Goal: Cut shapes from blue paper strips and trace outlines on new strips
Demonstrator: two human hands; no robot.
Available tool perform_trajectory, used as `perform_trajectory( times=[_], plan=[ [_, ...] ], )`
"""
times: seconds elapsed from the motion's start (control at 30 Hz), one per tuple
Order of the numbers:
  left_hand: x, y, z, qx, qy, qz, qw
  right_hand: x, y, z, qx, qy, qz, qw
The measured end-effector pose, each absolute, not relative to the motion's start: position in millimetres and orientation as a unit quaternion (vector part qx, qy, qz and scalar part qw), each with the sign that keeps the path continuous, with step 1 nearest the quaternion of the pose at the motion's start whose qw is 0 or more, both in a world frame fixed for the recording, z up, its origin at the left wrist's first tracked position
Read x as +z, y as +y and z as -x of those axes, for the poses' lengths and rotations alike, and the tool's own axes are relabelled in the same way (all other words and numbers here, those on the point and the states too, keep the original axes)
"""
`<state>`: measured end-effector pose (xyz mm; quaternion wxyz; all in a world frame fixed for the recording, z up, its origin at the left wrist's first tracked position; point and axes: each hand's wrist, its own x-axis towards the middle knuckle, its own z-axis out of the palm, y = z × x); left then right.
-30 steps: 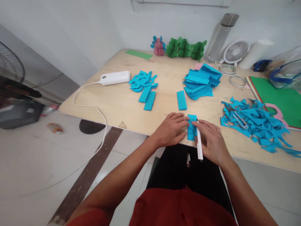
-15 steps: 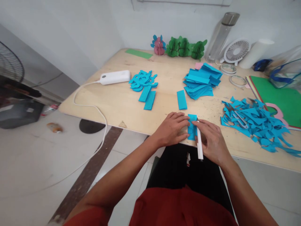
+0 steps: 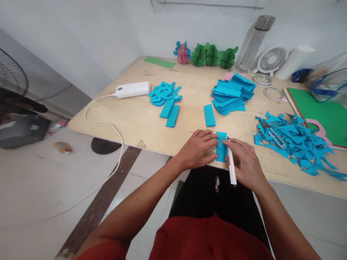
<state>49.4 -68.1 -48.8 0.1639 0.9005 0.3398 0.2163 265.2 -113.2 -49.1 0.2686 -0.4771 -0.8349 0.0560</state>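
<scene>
Blue paper strip [image 3: 221, 147], one, bearing a dark curve [image 3: 220, 152]; lies flat at the near edge of the worktop [image 3: 130, 121], between the hands. Left hand [image 3: 199, 148]: fingers slightly spread, tips at the strip's left side, gripping nothing. Right hand [image 3: 247, 163]: fingers closed around a white pen [image 3: 232, 168], its tip at the strip's right side; contact cannot be told.

Risks, as judged: light left-hand pressure could let the strip skew under the pen; the nearby edge could let it slide off; a dragging right hand could smear the line.

Counts: white pen, 1; loose blue strips [image 3: 209, 115], 3; blue cut-outs [image 3: 163, 94], one heap, overlapping, uncountable; stacked blue papers [image 3: 230, 94], one stack, likewise; blue scraps [image 3: 300, 139], one pile; tape rolls [image 3: 262, 84], 2; green paper figures [image 3: 211, 56], 3; pink paper figure [image 3: 183, 55], 1; power bank [image 3: 133, 89], 1; clear bottle [image 3: 252, 48], 1; small fan [image 3: 272, 59], 1.
</scene>
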Motion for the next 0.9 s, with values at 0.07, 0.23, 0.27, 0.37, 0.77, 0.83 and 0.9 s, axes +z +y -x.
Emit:
perform_trajectory(
  times=[0.07,0.23,0.27,0.37,0.77,0.83,0.9],
  plan=[
    [-48.6,-68.4,-49.5,0.218,0.340,-0.900,0.163,-49.2,-113.3,-264.6,0.047,-0.839,0.477,0.258],
    [-48.6,-68.4,-49.6,0.225,0.339,-0.899,0.161,-48.9,-113.4,-263.5,0.027,-0.840,0.476,0.261],
    [-48.8,-68.3,-49.6,0.226,0.337,-0.900,0.160,-48.9,-113.2,-263.2,0.024,-0.839,0.475,0.265],
    [-49.8,-68.0,-49.6,0.225,0.337,-0.900,0.161,-48.5,-112.9,-262.1,0.022,-0.839,0.474,0.265],
    [-47.8,-68.8,-47.9,0.226,0.341,-0.895,0.177,-48.4,-112.2,-260.9,0.020,-0.840,0.479,0.256],
    [-47.7,-68.9,-48.2,0.233,0.342,-0.893,0.179,-48.7,-112.2,-260.9,0.017,-0.840,0.478,0.256],
    [-47.9,-68.9,-48.8,0.236,0.343,-0.891,0.180,-48.7,-112.3,-261.0,0.013,-0.841,0.476,0.257]
  ],
)
